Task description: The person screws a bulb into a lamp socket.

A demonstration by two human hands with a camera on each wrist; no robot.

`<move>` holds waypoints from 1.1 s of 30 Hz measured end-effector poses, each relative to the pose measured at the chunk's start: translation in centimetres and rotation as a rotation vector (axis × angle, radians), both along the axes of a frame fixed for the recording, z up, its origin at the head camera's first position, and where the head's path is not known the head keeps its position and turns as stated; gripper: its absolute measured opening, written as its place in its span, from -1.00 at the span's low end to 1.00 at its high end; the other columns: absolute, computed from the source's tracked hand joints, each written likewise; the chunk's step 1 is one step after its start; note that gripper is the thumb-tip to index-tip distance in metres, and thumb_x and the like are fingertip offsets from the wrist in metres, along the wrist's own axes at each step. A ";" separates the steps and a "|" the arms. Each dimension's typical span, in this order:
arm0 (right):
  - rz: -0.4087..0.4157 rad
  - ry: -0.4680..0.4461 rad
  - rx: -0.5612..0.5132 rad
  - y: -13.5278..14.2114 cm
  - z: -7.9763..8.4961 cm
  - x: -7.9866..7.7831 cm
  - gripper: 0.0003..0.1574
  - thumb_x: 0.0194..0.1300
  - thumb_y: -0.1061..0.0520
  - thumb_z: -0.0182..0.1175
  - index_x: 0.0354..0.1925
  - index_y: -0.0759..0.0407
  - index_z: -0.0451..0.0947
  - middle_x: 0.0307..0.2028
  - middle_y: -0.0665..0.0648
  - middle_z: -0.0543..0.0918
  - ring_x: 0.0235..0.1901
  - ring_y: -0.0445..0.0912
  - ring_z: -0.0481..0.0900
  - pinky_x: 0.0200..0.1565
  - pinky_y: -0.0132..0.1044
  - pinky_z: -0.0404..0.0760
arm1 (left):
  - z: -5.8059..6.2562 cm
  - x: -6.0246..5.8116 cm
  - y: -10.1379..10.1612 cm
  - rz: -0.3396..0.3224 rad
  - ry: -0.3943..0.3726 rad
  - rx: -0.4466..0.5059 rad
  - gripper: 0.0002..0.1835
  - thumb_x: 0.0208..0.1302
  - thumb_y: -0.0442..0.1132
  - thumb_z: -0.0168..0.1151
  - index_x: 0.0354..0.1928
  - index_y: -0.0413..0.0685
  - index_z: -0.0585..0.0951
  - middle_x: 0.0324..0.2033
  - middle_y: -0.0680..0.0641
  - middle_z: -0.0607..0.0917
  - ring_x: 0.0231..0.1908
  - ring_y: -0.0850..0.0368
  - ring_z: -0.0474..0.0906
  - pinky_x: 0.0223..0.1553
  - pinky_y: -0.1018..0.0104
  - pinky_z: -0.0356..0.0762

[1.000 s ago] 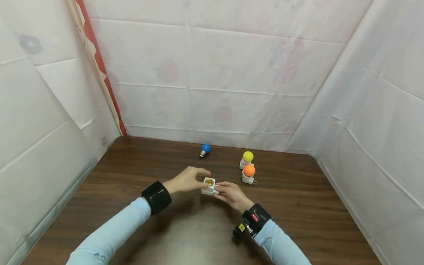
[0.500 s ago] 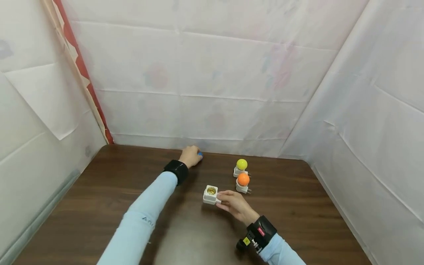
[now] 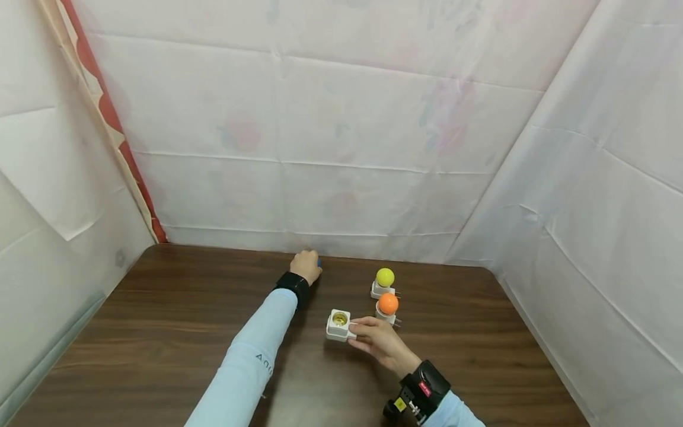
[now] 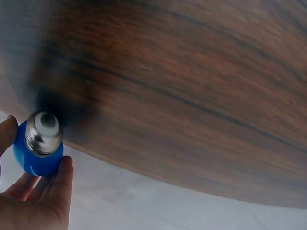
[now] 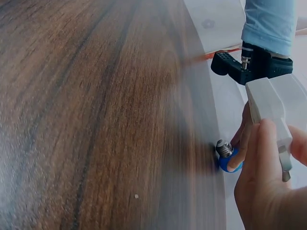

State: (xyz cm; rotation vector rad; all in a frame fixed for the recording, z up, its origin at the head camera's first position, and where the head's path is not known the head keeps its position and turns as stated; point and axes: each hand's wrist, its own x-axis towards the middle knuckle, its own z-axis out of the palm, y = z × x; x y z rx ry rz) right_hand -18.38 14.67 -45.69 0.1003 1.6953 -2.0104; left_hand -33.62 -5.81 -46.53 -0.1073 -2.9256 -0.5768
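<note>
At the table's far edge my left hand (image 3: pixel 306 264) grips a blue light bulb (image 4: pixel 37 160) between thumb and fingers. Its silver screw base (image 4: pixel 44 134) points away from the palm in the left wrist view. Nearer to me, my right hand (image 3: pixel 381 342) pinches a white plug-in lamp socket (image 3: pixel 338 326) by its plug end. The socket's round brass-coloured opening faces up. Just beyond the right hand stand an orange bulb (image 3: pixel 388 303) and a yellow bulb (image 3: pixel 385 277), each seated in a white socket. In the head view most of the blue bulb is hidden behind the left hand.
The dark wooden table (image 3: pixel 160 332) has rounded far corners. Pale hanging sheets (image 3: pixel 341 148) enclose it at the back and both sides. A red-edged strip (image 3: pixel 114 118) runs down the back left corner.
My left hand has left the socket, reached away to the far edge and taken hold of the blue bulb. The right hand still holds the socket. The head view has shifted slightly.
</note>
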 end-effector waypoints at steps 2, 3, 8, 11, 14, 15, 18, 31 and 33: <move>-0.003 -0.003 -0.008 -0.1 -0.1 0.0 -0.59 0.19 0.21 0.21 -0.04 0.42 0.41 -0.24 0.13 0.52 -0.29 -0.17 0.57 -0.07 -0.30 0.59 | 0.0 0.0 0.2 0.007 -0.005 -0.003 -0.81 0.04 -0.24 0.35 -0.39 -0.25 0.63 -0.48 -0.19 0.65 -0.44 -0.12 0.62 -0.50 0.14 0.59; -0.005 -0.006 -0.009 -0.2 -0.1 0.0 -0.59 0.19 0.21 0.21 -0.05 0.42 0.42 -0.23 0.14 0.52 -0.29 -0.16 0.57 -0.07 -0.30 0.59 | -0.1 -0.1 0.2 0.008 -0.007 -0.004 -0.81 0.04 -0.24 0.35 -0.38 -0.25 0.63 -0.48 -0.19 0.65 -0.43 -0.12 0.61 -0.50 0.14 0.59; 0.006 -0.011 -0.011 -1.0 0.0 -0.7 -0.57 0.18 0.21 0.23 -0.04 0.43 0.41 -0.23 0.16 0.51 -0.29 -0.15 0.58 -0.07 -0.29 0.59 | 0.2 -0.2 -0.6 0.037 -0.016 0.009 -0.77 0.04 -0.22 0.35 -0.37 -0.27 0.62 -0.46 -0.20 0.66 -0.42 -0.13 0.62 -0.50 0.14 0.60; 0.007 -0.013 -0.011 -1.4 -0.2 -1.0 -0.57 0.18 0.22 0.22 -0.03 0.43 0.39 -0.23 0.16 0.52 -0.30 -0.16 0.58 -0.08 -0.30 0.60 | 0.5 -0.1 -1.4 0.039 0.002 0.032 -0.74 0.02 -0.21 0.37 -0.36 -0.29 0.61 -0.45 -0.22 0.66 -0.42 -0.14 0.62 -0.47 0.12 0.61; 0.014 -0.020 -0.011 -1.8 -0.4 -1.2 -0.56 0.18 0.22 0.22 -0.03 0.44 0.38 -0.24 0.16 0.52 -0.30 -0.16 0.59 -0.09 -0.30 0.60 | 1.2 0.4 -2.4 0.024 0.025 0.074 -0.70 0.00 -0.20 0.39 -0.32 -0.31 0.60 -0.41 -0.24 0.67 -0.37 -0.14 0.63 -0.39 0.10 0.62; 0.017 -0.023 -0.012 -1.9 -0.4 -1.3 -0.55 0.18 0.22 0.22 -0.02 0.44 0.38 -0.24 0.16 0.52 -0.30 -0.15 0.59 -0.08 -0.30 0.60 | 1.6 0.6 -2.8 0.015 0.035 0.095 -0.68 -0.01 -0.20 0.39 -0.28 -0.31 0.60 -0.37 -0.25 0.67 -0.34 -0.15 0.63 -0.34 0.09 0.62; 0.016 -0.028 -0.015 -2.2 -0.4 -1.8 -0.55 0.18 0.23 0.22 -0.01 0.44 0.38 -0.24 0.16 0.53 -0.29 -0.14 0.59 -0.08 -0.29 0.60 | 3.0 1.3 -3.2 -0.029 0.054 0.184 -0.61 0.00 -0.19 0.39 -0.16 -0.29 0.57 -0.26 -0.24 0.67 -0.23 -0.13 0.62 -0.21 0.08 0.59; -0.041 -0.028 0.014 -2.8 1.2 -4.7 -0.58 0.18 0.25 0.21 -0.01 0.42 0.41 -0.25 0.14 0.57 -0.29 -0.12 0.60 -0.08 -0.28 0.60 | 8.0 6.5 -1.6 -0.314 0.121 0.562 -0.55 0.04 -0.13 0.37 -0.01 -0.11 0.52 -0.09 -0.14 0.62 -0.15 0.04 0.62 -0.12 0.21 0.60; -0.034 -0.037 0.011 -2.8 1.5 -4.9 -0.59 0.20 0.26 0.18 0.00 0.41 0.40 -0.24 0.14 0.56 -0.27 -0.11 0.59 -0.07 -0.28 0.59 | 8.0 7.5 -1.8 -0.362 0.143 0.591 -0.53 0.02 -0.17 0.38 0.00 -0.13 0.52 -0.08 -0.13 0.62 -0.16 0.06 0.63 -0.14 0.25 0.61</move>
